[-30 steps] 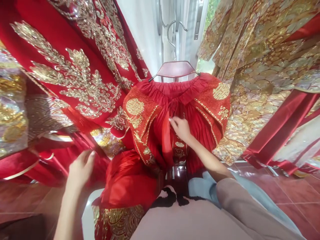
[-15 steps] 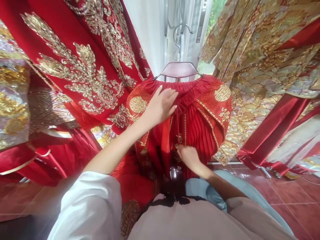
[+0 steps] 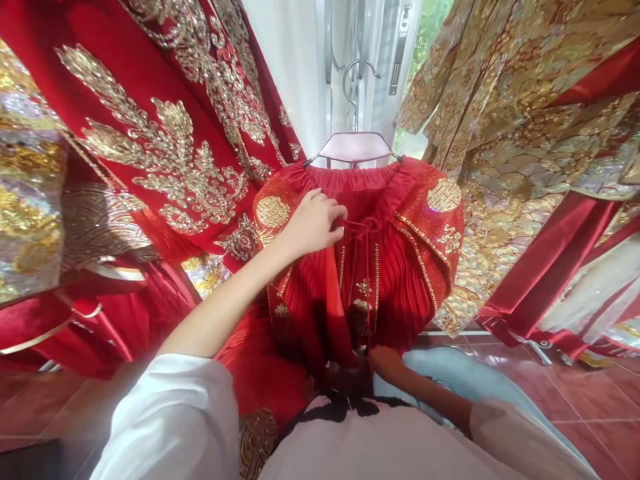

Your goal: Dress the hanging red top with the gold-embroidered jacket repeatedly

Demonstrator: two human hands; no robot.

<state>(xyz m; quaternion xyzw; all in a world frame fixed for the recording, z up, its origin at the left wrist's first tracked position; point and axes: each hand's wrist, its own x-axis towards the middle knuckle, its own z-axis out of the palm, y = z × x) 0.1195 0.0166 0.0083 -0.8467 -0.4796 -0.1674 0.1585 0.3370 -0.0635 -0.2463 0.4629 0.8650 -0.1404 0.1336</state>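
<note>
A red pleated skirt (image 3: 395,267) with gold embroidery hangs from a pink hanger (image 3: 355,148) straight ahead. My left hand (image 3: 313,223) reaches up to its gathered waist, fingers curled on the red fabric beside a small red tie bow (image 3: 364,227). My right hand (image 3: 387,360) is low at the skirt's lower part, mostly hidden under the cloth, and its fingers do not show.
Red garments (image 3: 165,133) with heavy gold and silver embroidery hang close on the left. Gold brocade robes (image 3: 525,120) hang on the right. A window frame (image 3: 395,53) stands behind the hanger. Red floor tiles (image 3: 590,400) lie at lower right.
My left hand rose from low left to the skirt's waist, then closed on the fabric. My right hand slid down the skirt's front to its lower part.
</note>
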